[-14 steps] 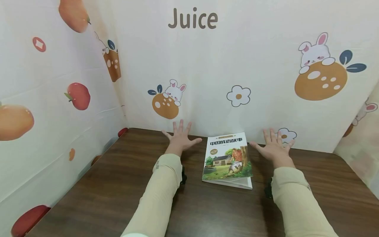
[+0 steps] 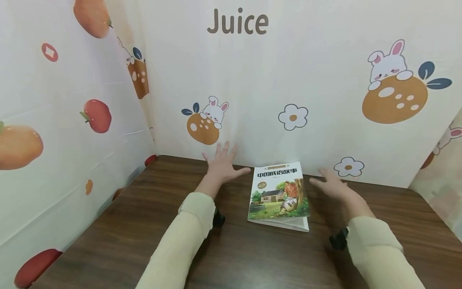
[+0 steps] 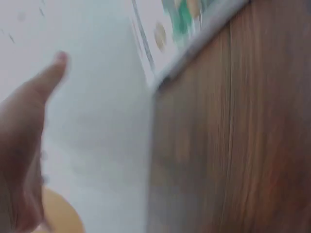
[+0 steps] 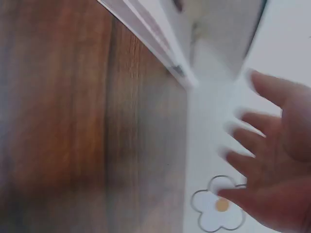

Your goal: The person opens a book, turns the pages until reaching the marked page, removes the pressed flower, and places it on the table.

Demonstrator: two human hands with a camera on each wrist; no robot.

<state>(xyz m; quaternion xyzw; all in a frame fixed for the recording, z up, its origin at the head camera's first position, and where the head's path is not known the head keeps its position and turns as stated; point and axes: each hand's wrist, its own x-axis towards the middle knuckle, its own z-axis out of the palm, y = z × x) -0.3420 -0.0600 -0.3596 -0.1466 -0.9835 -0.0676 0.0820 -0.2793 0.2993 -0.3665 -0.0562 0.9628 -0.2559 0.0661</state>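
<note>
A paperback book (image 2: pixel 278 196) with a painted cover of a house, a person and a tree lies on the brown table, its front cover lifted slightly at the near edge. My left hand (image 2: pixel 221 166) is spread in the air to the left of the book, thumb toward it, touching nothing. To the book's right hovers my right hand (image 2: pixel 333 186), turned inward with fingers extended and apart from the book. The right wrist view shows the right hand's fingers (image 4: pixel 257 138) blurred, beside the book's edge (image 4: pixel 160 43). In the left wrist view, the left thumb (image 3: pixel 41 85) points toward the book's corner.
The wood-grain table (image 2: pixel 231 257) reaches back to a white printed curtain (image 2: pixel 249 80) with fruit, rabbits and flowers. Another curtain side (image 2: pixel 72 156) runs along the left edge. A black wrist device (image 2: pixel 338 239) sits under the right sleeve.
My right hand has drawn back from the curtain, lowered and turned its palm inward. The left hand has tilted slightly and its wrist has shifted left. The book stays in place.
</note>
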